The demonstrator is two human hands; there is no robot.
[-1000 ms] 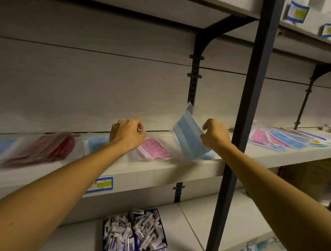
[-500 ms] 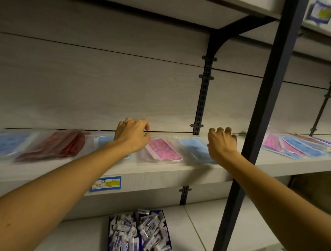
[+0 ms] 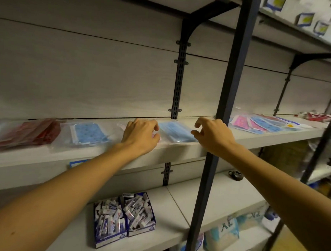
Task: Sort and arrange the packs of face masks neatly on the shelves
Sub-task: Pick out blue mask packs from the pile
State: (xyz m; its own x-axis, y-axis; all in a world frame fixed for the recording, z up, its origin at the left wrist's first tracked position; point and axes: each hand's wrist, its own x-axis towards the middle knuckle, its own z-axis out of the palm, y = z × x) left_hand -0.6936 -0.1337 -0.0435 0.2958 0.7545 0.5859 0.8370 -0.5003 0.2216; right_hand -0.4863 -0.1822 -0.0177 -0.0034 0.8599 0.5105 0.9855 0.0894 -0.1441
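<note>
Red pack, blue patterned pack, plain light-blue pack, seemingly pink-and-blue packs.

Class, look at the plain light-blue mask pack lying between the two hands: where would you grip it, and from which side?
Probably pinch the light-blue mask pack at its front edge, coming from the shelf's open front. It lies flat, leaving no side to wrap, and that edge sits nearest the right hand.

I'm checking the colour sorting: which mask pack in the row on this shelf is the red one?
The red pack at the far left end of the shelf; the patterned blue pack beside it and the plain blue pack are both blue.
</note>
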